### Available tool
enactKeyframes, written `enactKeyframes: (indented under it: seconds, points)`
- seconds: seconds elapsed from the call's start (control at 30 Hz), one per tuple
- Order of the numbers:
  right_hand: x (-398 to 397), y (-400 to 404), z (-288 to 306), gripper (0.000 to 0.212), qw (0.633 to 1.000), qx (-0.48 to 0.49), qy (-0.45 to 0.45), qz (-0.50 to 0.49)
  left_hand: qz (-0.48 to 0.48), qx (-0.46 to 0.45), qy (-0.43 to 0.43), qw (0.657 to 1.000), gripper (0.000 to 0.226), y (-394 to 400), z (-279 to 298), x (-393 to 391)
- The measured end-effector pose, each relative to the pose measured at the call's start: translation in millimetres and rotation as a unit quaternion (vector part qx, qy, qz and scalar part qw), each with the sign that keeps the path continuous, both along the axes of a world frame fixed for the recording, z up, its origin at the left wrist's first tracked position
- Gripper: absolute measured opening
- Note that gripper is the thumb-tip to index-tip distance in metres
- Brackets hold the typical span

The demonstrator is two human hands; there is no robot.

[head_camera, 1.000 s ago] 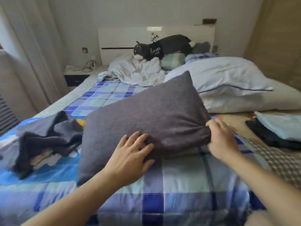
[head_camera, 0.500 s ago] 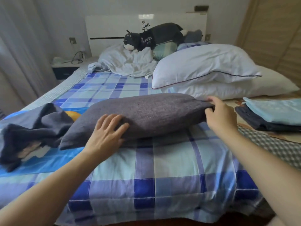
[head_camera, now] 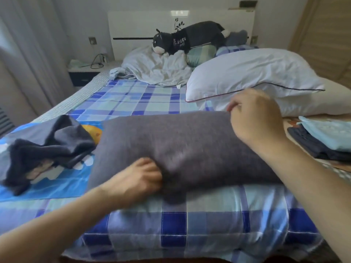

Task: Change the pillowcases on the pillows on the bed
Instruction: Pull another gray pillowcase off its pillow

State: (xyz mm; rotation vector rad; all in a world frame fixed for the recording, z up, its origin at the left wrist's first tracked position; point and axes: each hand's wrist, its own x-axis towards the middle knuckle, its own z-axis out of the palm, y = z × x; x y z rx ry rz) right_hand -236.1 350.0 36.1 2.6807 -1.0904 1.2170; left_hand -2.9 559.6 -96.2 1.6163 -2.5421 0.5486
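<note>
Grey-cased pillow [head_camera: 180,149] laid across the plaid sheet [head_camera: 199,215] at centre frame.

Its near edge is gripped by the curled left hand [head_camera: 140,175]; its far right corner is pinched by the right hand [head_camera: 254,118]. The case should be tugged evenly, corners seated.

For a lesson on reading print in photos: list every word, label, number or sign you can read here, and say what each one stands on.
No text here can be read.
Pale print on the dark shirt of the plush toy: too small and blurred to read.
Headboard: only a leaf motif, no letters.
Grey pillow, white pillow, checked sheet: no writing visible.
</note>
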Motion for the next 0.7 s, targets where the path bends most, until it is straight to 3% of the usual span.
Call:
enactKeyframes:
  seconds: [0.07, 0.13, 0.23, 0.3, 0.43, 0.5, 0.57, 0.63, 0.7]
  points:
    - [17.8, -4.9, -0.3, 0.029, 0.994, 0.053, 0.079, 0.046, -0.013, 0.041, -0.028, 0.999, 0.024, 14.9, -14.2, -17.3]
    - [34.6, -19.0, -17.7, 0.026, 0.966, 0.147, 0.197, 0.076, 0.019, 0.042, -0.012, 0.999, 0.02, 16.1, -17.3, -17.6]
    - [49.1, -34.4, -50.7, 0.053, 0.923, 0.215, 0.309, 0.075, 0.051, 0.055, 0.009, 0.997, 0.013, 10.8, -13.8, -13.9]
    - [59.8, -41.0, -62.5, 0.064, 0.914, 0.254, 0.314, 0.04, 0.046, 0.087, 0.013, 0.995, 0.011, 9.2, -14.8, -15.7]
    - [108.8, -61.7, -36.3, 0.056, 0.958, 0.132, 0.253, 0.003, -0.007, 0.123, -0.039, 0.992, 0.012, 10.1, -24.3, -25.7]
    - [130.2, -72.1, -28.2, 0.06, 0.952, 0.107, 0.284, 0.038, -0.013, 0.142, -0.06, 0.988, 0.01, 12.4, -32.1, -30.9]
    - [138.7, -75.2, -34.0, 0.071, 0.921, 0.138, 0.359, 0.05, 0.002, 0.147, -0.084, 0.986, 0.012, 12.6, -34.7, -36.0]
    - [134.5, -70.6, -45.1, 0.072, 0.903, 0.157, 0.396, 0.049, 0.021, 0.118, -0.053, 0.991, 0.018, 11.7, -24.7, -40.6]
    - [126.5, -63.5, -45.2, 0.054, 0.926, 0.096, 0.358, 0.069, 0.034, 0.057, 0.04, 0.997, 0.028, 12.9, 2.5, -36.8]
